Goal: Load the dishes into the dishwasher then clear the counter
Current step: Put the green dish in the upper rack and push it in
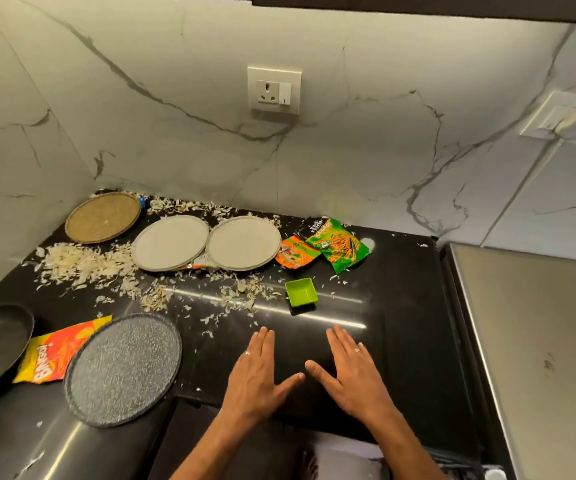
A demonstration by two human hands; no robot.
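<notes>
Evidently barely started: left hand [257, 375] and right hand [352, 374] flat, empty on counter [400, 306]; plates [170, 242], wrappers [336, 249], peels [82, 263] remain.

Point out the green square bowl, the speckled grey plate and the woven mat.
green square bowl [301, 291]: head view, on its inner floor.
speckled grey plate [123, 369]: head view, on the middle of its flat face.
woven mat [102, 217]: head view, on its centre weave.
</notes>
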